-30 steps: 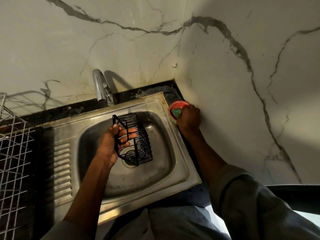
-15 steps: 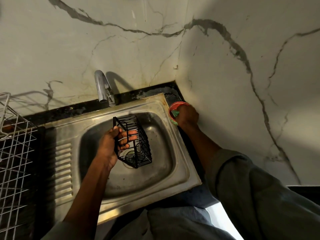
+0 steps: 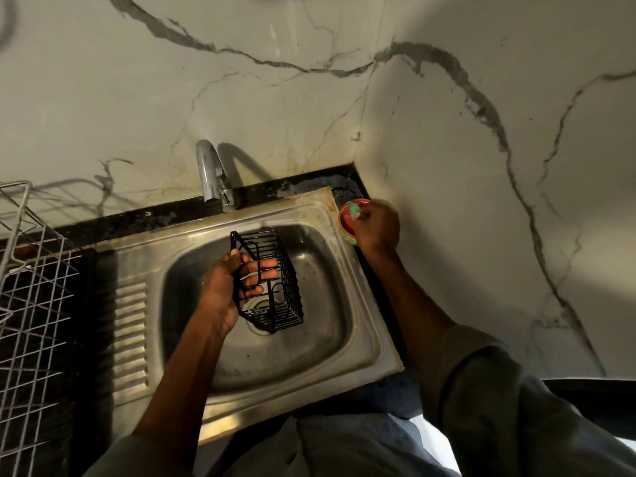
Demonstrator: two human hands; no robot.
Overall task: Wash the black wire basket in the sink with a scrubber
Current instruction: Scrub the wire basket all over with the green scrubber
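Your left hand [image 3: 223, 287] grips the black wire basket [image 3: 268, 280] over the sink [image 3: 361, 339], long axis near-far; your right hand [image 3: 377, 227], far right, pinches the green scrubber [image 3: 352, 211] in the red dish [image 3: 346, 223]

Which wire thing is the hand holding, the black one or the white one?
The black wire basket, gripped by the left hand over the sink. The white wire rack sits untouched beside it.
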